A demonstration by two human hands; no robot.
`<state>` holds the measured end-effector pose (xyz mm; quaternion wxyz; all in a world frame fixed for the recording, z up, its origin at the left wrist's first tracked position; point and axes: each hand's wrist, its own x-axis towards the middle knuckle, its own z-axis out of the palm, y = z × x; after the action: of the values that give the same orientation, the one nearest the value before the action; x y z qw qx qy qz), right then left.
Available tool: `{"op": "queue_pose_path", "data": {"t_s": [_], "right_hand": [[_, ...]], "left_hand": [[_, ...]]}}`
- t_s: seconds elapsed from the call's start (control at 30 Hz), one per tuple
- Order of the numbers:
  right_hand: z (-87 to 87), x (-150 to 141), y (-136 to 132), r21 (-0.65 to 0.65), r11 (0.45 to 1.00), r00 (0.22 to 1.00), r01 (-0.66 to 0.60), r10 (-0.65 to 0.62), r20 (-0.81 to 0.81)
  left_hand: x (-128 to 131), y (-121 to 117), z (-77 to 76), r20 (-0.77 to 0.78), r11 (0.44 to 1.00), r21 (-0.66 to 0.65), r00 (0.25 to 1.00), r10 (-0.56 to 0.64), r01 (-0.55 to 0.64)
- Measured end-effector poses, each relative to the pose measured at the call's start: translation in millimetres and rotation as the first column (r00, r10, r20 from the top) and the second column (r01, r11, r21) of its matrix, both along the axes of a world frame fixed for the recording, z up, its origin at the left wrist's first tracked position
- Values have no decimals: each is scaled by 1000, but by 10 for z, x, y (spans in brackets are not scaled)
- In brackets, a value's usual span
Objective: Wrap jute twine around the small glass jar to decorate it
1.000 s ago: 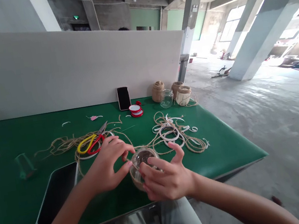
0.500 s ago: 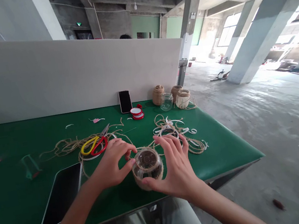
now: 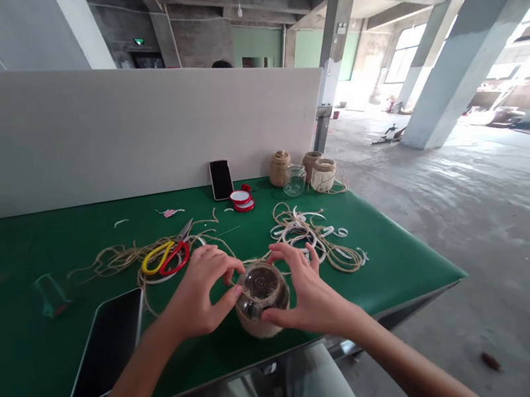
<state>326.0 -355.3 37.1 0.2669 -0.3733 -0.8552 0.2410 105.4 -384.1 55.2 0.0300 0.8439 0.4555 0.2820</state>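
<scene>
An upside-down glass jar with jute twine wound round its lower part stands near the table's front edge. My left hand is curled at its left side, thumb and index fingertips against the glass. From the right, my right hand spans the jar, thumb at the front and fingertips at the back. Twine runs behind the jar between my fingers; its exact path there is hidden. Left of the jar lie scissors with yellow and red handles, on loose twine.
Tangled twine and white strips lie right of the jar. A tablet is at the left front, a phone leans on the white partition, beside red-rimmed tape rolls. Several jars stand at the back right.
My right hand has drawn its fingers in closer round the back of the jar, and its thumb has shifted right along the front. My left hand stays nearly still.
</scene>
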Motion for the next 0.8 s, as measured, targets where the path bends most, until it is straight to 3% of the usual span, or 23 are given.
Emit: {"op": "queue_pose_path", "data": {"t_s": [0.17,0.33,0.47,0.6,0.8], "right_hand": [[52,167,254,-127,962,970,-242,242,-21],[79,296,477,-64,902,905,-426,425,-33],[140,365,393,53,928,929,-369,368,31],[157,376,121,284,930,972,-234,221,78],[-11,315,-103,669,712,976,-215,139,166]], "left_hand": [[75,-60,32,-49,999,-31,999,-10,9],[158,-117,50,-90,999,8,995,-47,48],[202,-122,34,-108,996,51,992,-65,71],[205,-116,23,-123,995,63,990,-67,75],[192,-111,33,-132,995,67,989,-66,75]]}}
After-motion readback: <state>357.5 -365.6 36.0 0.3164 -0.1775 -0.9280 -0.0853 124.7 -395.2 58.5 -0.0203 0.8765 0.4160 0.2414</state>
